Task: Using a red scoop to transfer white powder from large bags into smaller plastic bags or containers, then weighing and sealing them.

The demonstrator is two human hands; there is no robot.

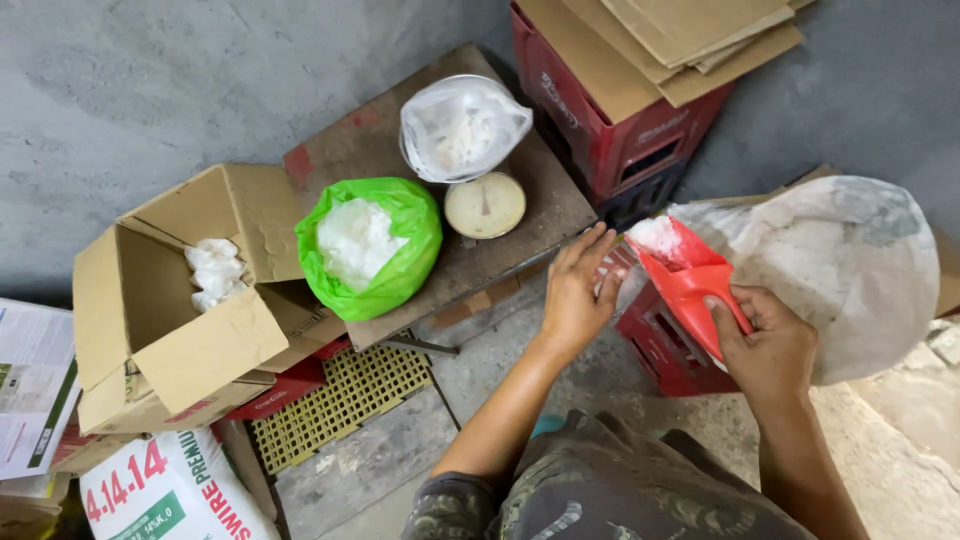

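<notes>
My right hand [770, 350] grips the red plastic scoop [690, 280] heaped with white powder [655, 235]; my left hand [575, 295] hovers open, holding nothing. Tilting risks spills.

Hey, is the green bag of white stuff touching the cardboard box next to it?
Touching. The head view shows the green bag with its left side pressed against the cardboard box, overlapping the box's right wall with no gap between them.

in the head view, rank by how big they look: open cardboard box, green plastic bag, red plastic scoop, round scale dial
1. Open cardboard box
2. Green plastic bag
3. Red plastic scoop, though it is nearer the camera, so unsure
4. Round scale dial
</notes>
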